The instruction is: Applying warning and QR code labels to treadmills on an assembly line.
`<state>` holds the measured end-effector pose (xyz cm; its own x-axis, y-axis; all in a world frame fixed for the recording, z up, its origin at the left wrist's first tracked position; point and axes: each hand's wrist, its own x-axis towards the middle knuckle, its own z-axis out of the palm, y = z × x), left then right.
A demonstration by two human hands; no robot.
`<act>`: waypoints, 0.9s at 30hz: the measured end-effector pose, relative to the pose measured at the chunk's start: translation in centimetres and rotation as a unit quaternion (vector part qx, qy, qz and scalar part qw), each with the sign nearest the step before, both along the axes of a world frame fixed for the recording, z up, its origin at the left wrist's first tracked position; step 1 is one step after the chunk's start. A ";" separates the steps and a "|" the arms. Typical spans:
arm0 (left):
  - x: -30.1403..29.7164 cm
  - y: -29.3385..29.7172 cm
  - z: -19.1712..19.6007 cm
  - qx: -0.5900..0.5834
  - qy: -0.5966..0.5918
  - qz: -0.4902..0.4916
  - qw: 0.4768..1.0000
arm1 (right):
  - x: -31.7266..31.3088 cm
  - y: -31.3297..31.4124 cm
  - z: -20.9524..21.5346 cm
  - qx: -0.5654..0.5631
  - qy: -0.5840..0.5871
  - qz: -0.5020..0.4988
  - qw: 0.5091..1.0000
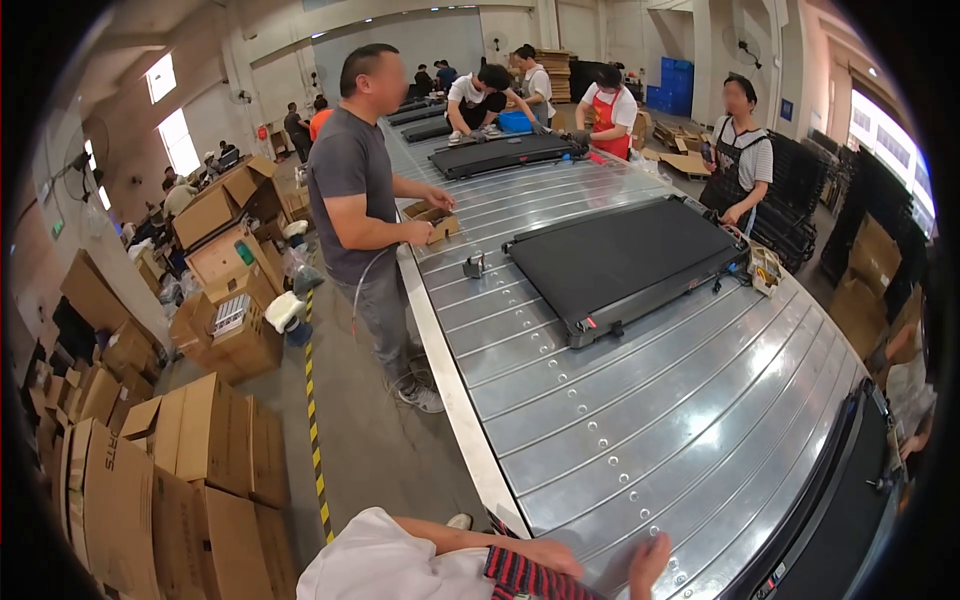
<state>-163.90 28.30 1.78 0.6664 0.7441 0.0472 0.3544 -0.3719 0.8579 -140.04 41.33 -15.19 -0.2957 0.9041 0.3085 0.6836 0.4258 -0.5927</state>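
Observation:
My left hand (556,556) is low in the picture, over the near edge of the metal-topped table (640,420). A red-and-black striped strap or cloth (535,575) covers part of that arm, and the fingers do not show clearly. To its right, my right hand (650,565) is just above the tabletop, cut off by the lower edge; nothing can be made out in it. Nearest to it on the right lies a long black treadmill-like frame (835,500). Farther up the table rests a flat black treadmill deck (630,260), apart from both hands.
Across the left table edge, a person in grey (355,180) holds a small cardboard box (432,220). An aproned person (738,160) stands beyond the deck, near a parts box (765,270). Others work at farther decks (505,155). Cartons (170,480) stack up left.

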 end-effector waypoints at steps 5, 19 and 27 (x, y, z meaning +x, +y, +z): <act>-6.7 -0.2 1.0 0.003 0.033 0.003 0.999 | -9.3 -3.8 1.0 0.021 -0.057 0.062 0.996; -28.0 1.4 1.8 -0.048 0.017 -0.003 0.999 | -20.3 -2.7 2.7 0.052 -0.129 -0.143 0.980; -29.6 3.0 2.7 -0.047 0.054 0.001 0.997 | -20.9 -3.2 2.6 0.047 -0.122 -0.188 0.973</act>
